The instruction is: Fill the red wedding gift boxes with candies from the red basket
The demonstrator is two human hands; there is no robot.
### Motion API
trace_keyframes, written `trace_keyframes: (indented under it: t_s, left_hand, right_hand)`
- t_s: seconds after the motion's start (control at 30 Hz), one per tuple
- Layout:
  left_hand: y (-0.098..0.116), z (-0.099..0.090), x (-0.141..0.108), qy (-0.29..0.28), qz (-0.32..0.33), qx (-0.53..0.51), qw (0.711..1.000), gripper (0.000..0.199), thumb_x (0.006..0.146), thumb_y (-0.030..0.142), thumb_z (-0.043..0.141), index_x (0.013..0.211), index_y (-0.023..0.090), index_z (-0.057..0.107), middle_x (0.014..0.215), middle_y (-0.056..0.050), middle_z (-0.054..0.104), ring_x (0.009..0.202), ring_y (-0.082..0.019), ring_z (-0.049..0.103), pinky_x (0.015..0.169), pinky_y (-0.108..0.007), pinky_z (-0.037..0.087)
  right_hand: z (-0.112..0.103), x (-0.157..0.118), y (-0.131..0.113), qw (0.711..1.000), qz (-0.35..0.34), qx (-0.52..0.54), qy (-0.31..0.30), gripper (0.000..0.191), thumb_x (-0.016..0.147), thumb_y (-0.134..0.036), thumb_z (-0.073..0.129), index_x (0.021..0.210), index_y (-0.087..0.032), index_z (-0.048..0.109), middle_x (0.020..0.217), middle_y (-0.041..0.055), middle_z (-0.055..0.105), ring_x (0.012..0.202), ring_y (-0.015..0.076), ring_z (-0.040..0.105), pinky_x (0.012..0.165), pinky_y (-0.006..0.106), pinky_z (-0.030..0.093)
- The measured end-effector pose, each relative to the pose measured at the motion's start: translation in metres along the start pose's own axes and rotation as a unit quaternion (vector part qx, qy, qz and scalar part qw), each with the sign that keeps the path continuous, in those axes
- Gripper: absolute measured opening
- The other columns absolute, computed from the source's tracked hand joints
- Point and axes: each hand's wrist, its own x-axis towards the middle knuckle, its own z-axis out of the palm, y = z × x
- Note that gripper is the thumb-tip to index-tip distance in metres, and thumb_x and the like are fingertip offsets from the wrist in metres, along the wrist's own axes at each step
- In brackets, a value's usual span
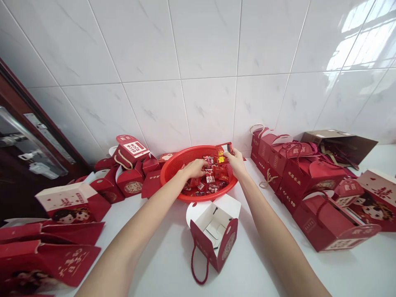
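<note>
A red plastic basket (168, 171) stands against the wall with several wrapped candies (213, 188) in it. My left hand (195, 169) reaches over its rim, fingers curled closed among the sweets; what they hold, if anything, is hidden. At the basket's right rim my right hand (236, 164) grips a red candy packet (221, 156) with yellow characters. Below the basket, between my forearms, sits an open red gift box (213, 239). Its white inside shows no sweets, and its flaps are spread. A dark red cord handle (200, 270) hangs from its front.
Several red gift boxes (131, 181) crowd the left, with more boxes and red bags (55, 251) nearer me. On the right runs a group of corded gift boxes (309, 173), and behind it a brown carton (343, 144) lies on its side. A tiled wall (210, 111) closes the back.
</note>
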Motion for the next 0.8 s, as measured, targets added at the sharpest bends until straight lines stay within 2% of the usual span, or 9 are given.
trace_keyframes:
  t_s: [0.13,0.2,0.3,0.43,0.5,0.6,0.7,0.8]
  left_hand:
    - [0.001,0.008,0.002,-0.063,0.007,0.021,0.998,0.070,0.073,0.028,0.075,0.141,0.027,0.055,0.145,-0.009,0.057,0.130,-0.031,0.055,0.104,-0.037,0.046]
    - [0.000,0.011,0.003,-0.084,-0.002,0.036,0.996,0.078,0.071,0.031,0.078,0.144,0.028,0.052,0.155,-0.012,0.046,0.138,-0.035,0.047,0.108,-0.042,0.043]
    - [0.002,0.012,0.003,-0.102,-0.015,0.054,0.993,0.069,0.071,0.036,0.077,0.136,0.026,0.060,0.156,-0.014,0.043,0.140,-0.037,0.044,0.109,-0.044,0.043]
    - [0.006,0.010,0.004,-0.107,-0.034,0.062,0.992,0.032,0.071,0.031,0.075,0.102,0.021,0.074,0.131,-0.014,0.065,0.114,-0.035,0.065,0.095,-0.042,0.052]
    - [0.006,0.009,0.004,-0.096,-0.049,0.056,0.993,0.020,0.069,0.022,0.074,0.089,0.020,0.074,0.117,-0.013,0.071,0.105,-0.034,0.068,0.091,-0.041,0.054]
    - [0.002,0.009,0.004,-0.062,-0.079,0.030,0.994,0.019,0.065,0.010,0.072,0.083,0.019,0.072,0.107,-0.014,0.074,0.102,-0.035,0.069,0.089,-0.041,0.054]
    - [-0.008,0.008,0.003,-0.013,-0.102,-0.019,0.995,0.023,0.064,0.005,0.068,0.083,0.018,0.071,0.103,-0.014,0.075,0.099,-0.035,0.070,0.087,-0.042,0.054]
    - [-0.021,0.006,0.004,0.051,-0.105,-0.090,0.989,0.030,0.068,0.003,0.064,0.091,0.020,0.071,0.107,-0.011,0.075,0.102,-0.030,0.069,0.089,-0.038,0.054]
  right_hand:
    - [0.000,0.000,0.001,1.000,-0.001,-0.002,-0.003,0.018,0.064,-0.033,0.062,0.074,-0.021,0.054,0.069,-0.0037,0.058,0.067,0.0149,0.053,0.065,0.028,0.044]
    - [-0.001,0.000,0.001,1.000,-0.001,-0.002,-0.004,0.019,0.064,-0.034,0.062,0.075,-0.021,0.054,0.069,-0.0036,0.058,0.067,0.0149,0.053,0.066,0.028,0.044]
    - [-0.001,0.000,0.001,1.000,-0.005,-0.006,-0.002,0.019,0.063,-0.033,0.062,0.074,-0.020,0.053,0.069,-0.0035,0.058,0.068,0.0147,0.053,0.066,0.028,0.043]
    - [-0.001,0.000,0.001,1.000,-0.008,-0.009,0.001,0.018,0.063,-0.033,0.061,0.073,-0.020,0.053,0.070,-0.0034,0.059,0.069,0.0148,0.053,0.065,0.027,0.043]
    - [-0.001,0.000,0.001,1.000,-0.007,-0.009,-0.001,0.018,0.063,-0.033,0.061,0.073,-0.021,0.053,0.070,-0.0033,0.059,0.069,0.0149,0.053,0.064,0.027,0.043]
    - [-0.001,0.000,0.001,1.000,-0.006,-0.009,-0.001,0.018,0.063,-0.033,0.061,0.074,-0.020,0.053,0.070,-0.0032,0.058,0.069,0.0149,0.054,0.065,0.027,0.044]
    - [0.000,0.000,0.001,1.000,-0.004,-0.007,-0.003,0.020,0.063,-0.034,0.061,0.076,-0.021,0.054,0.071,-0.0030,0.059,0.070,0.0153,0.054,0.067,0.028,0.044]
    - [0.000,-0.001,-0.001,1.000,-0.005,-0.009,-0.001,0.020,0.063,-0.034,0.061,0.075,-0.020,0.054,0.072,-0.0026,0.059,0.070,0.0156,0.054,0.067,0.028,0.044]
